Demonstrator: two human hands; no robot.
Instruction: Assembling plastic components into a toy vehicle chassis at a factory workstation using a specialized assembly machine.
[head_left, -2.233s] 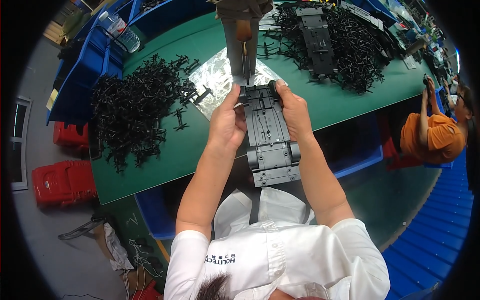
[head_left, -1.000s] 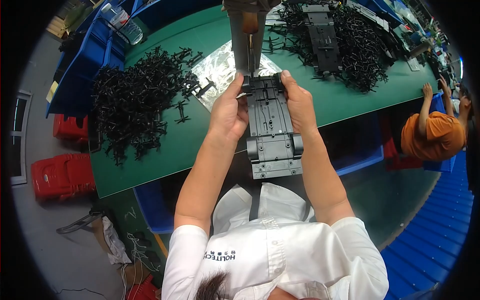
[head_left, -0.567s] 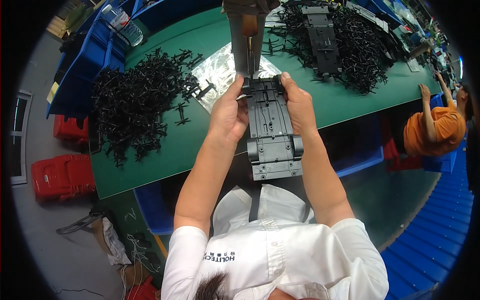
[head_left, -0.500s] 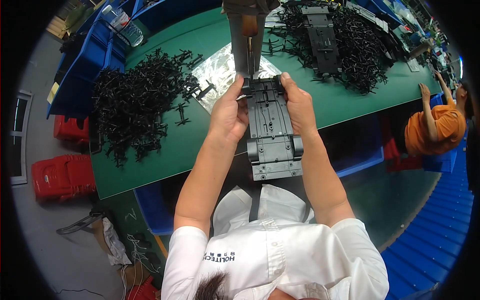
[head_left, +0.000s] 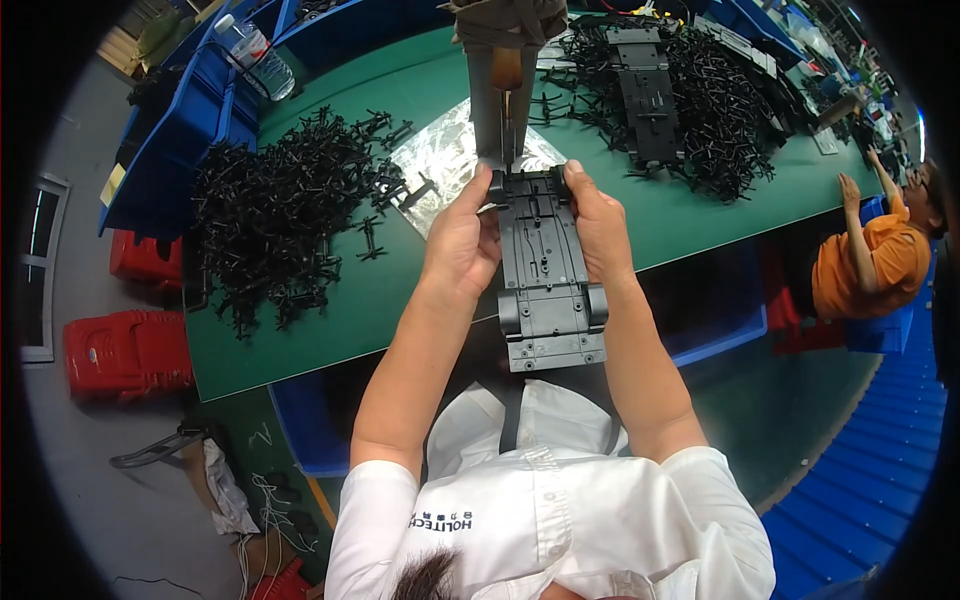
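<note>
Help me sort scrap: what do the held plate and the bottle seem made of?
Plate: probably moulded plastic, satin; dark, with a soft sheen and ribbed surface. Bottle: likely clear plastic, glossy; see-through with bright glints.

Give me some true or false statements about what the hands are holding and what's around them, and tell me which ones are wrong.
1. The left hand and right hand hold the same black plastic plate. True.
2. The hands' grip is on the plate's end nearest the white shirt. False: they hold it toward its far end.
3. A heap of small black parts lies on the green table, left of the hands. True.
4. The clear bottle is at the picture's right edge. False: it is at the upper left, beside a blue bin.
5. The person at the far right wears an orange top. True.
</note>
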